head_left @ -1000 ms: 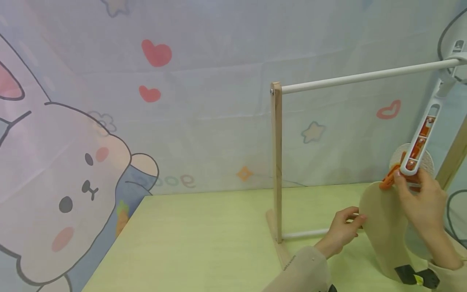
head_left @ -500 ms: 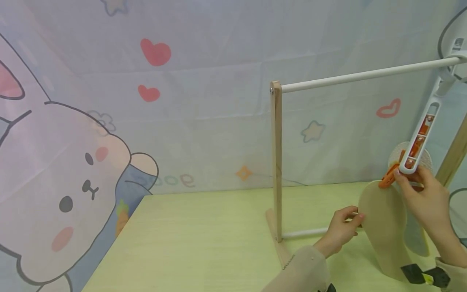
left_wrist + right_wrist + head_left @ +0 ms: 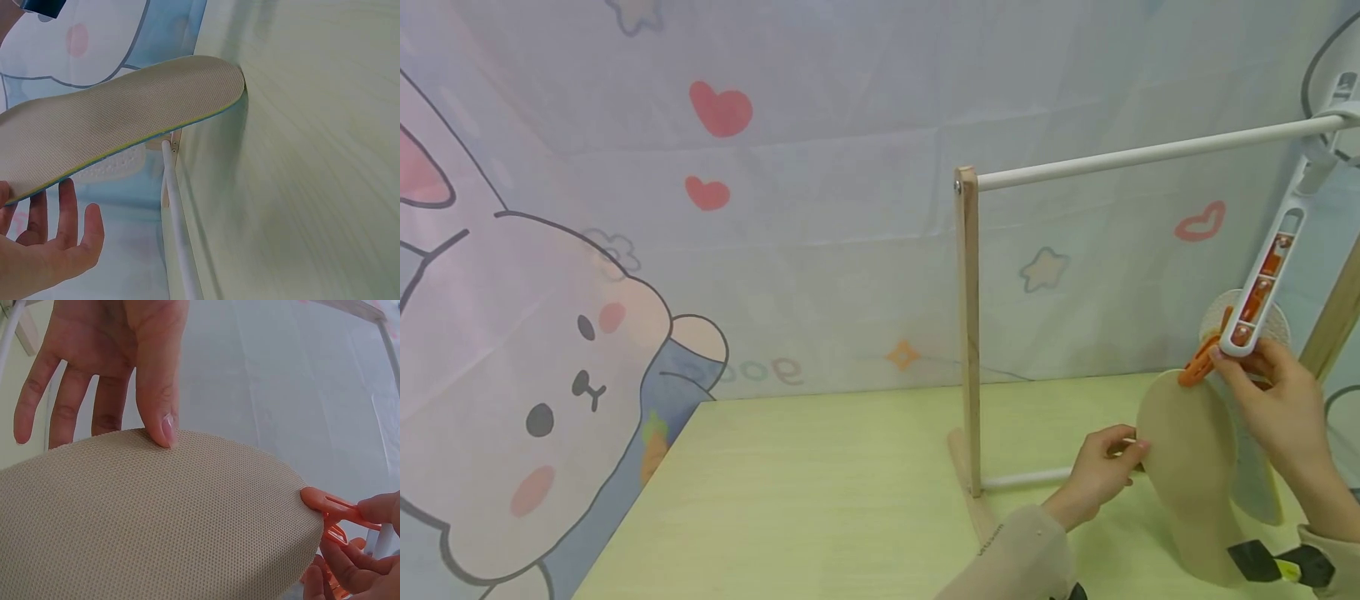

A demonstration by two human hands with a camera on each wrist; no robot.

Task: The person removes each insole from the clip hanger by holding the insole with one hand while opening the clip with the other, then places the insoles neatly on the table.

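A beige insole (image 3: 1187,458) hangs by its upper end from an orange clothespin (image 3: 1198,362). This clip is at the lower end of a white hanger arm (image 3: 1262,292). My left hand (image 3: 1101,471) pinches the insole's left edge between thumb and fingers, also seen with the left hand (image 3: 106,362) in the right wrist view. My right hand (image 3: 1281,404) pinches the orange clip, its lower fingers partly hidden behind the hanger arm. The clip's tip overlaps the insole's rim in the right wrist view. Behind hangs a second, paler insole (image 3: 1258,471), partly covered.
A rack with a wooden post (image 3: 970,333) and white top bar (image 3: 1150,156) stands on the pale green table (image 3: 797,492). The hanger hooks onto that bar at the far right. A lower white bar (image 3: 1026,478) runs behind my left hand. A printed cloth (image 3: 835,250) forms the backdrop.
My right wrist has shifted slightly to the right, and the clip, hanger end and insole top have moved slightly. The left hand keeps its pinch on the insole's edge.
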